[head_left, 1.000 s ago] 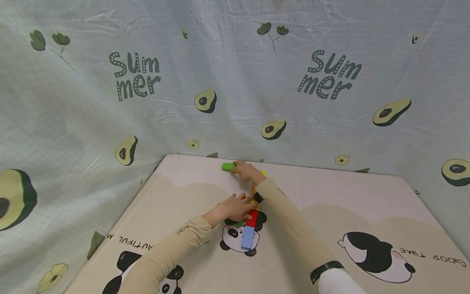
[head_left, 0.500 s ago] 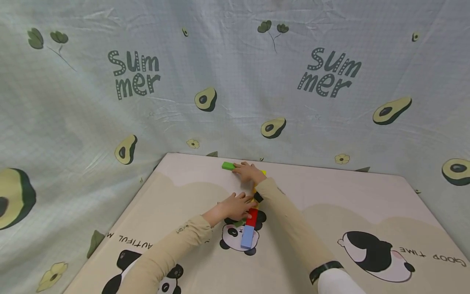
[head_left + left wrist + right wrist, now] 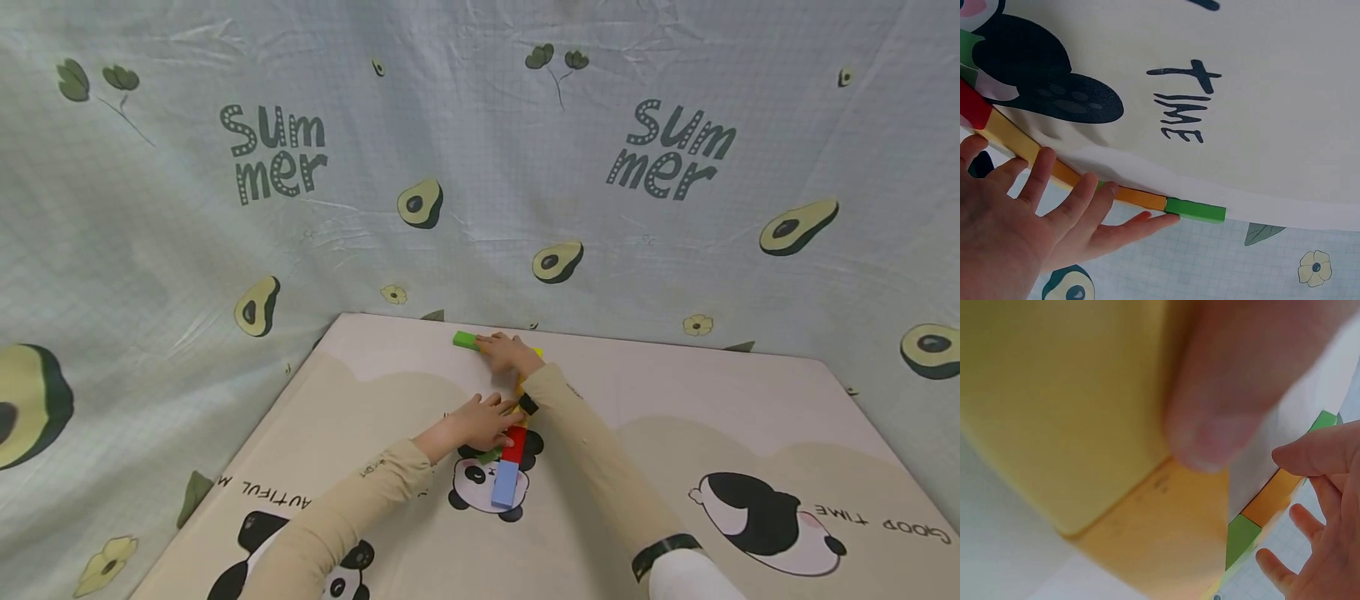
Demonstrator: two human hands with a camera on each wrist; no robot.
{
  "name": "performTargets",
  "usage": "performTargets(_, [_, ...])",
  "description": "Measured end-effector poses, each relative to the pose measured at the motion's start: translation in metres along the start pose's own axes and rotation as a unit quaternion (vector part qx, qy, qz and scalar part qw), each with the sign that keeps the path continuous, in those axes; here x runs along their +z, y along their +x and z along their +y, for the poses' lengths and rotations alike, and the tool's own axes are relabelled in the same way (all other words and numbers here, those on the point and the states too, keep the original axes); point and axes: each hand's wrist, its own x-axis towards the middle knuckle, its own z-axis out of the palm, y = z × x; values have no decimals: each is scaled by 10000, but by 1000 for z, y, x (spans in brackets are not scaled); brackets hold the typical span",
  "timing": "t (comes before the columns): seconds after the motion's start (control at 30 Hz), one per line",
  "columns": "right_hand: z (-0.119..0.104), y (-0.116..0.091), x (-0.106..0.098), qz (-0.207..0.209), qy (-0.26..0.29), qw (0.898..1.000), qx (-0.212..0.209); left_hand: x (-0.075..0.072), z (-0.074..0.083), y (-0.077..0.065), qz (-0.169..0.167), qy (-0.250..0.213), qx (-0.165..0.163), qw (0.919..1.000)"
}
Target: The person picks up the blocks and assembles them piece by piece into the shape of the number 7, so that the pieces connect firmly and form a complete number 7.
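A row of colored toy blocks runs away from me and bends left at the far edge. Nearest lies a light blue block (image 3: 506, 485), then a red block (image 3: 514, 446), with yellow and orange ones beyond. My left hand (image 3: 483, 422) lies across the row's yellow part, fingers spread along its side. Farther off, my right hand (image 3: 510, 354) reaches to the bend, its fingertips at an orange block (image 3: 1141, 198) beside the end green block (image 3: 465, 340). A blurred fingertip touches the yellow blocks close up in the right wrist view. Both hands hide parts of the row.
The blocks lie on a pale panda-print tabletop (image 3: 750, 450). Directly behind its far edge hangs an avocado-print cloth (image 3: 480, 133), which also covers the left side. A dark green piece (image 3: 490, 456) shows beside the red block, under the left hand.
My right hand shifts very slightly at the far blocks, and slightly more of the end green block shows. The left hand stays in place.
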Motion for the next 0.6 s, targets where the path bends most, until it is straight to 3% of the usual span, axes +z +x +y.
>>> performTargets(0.6, [-1, -6, -5, -83, 38, 10000, -35, -2, 0, -1, -1, 29, 36, 10000])
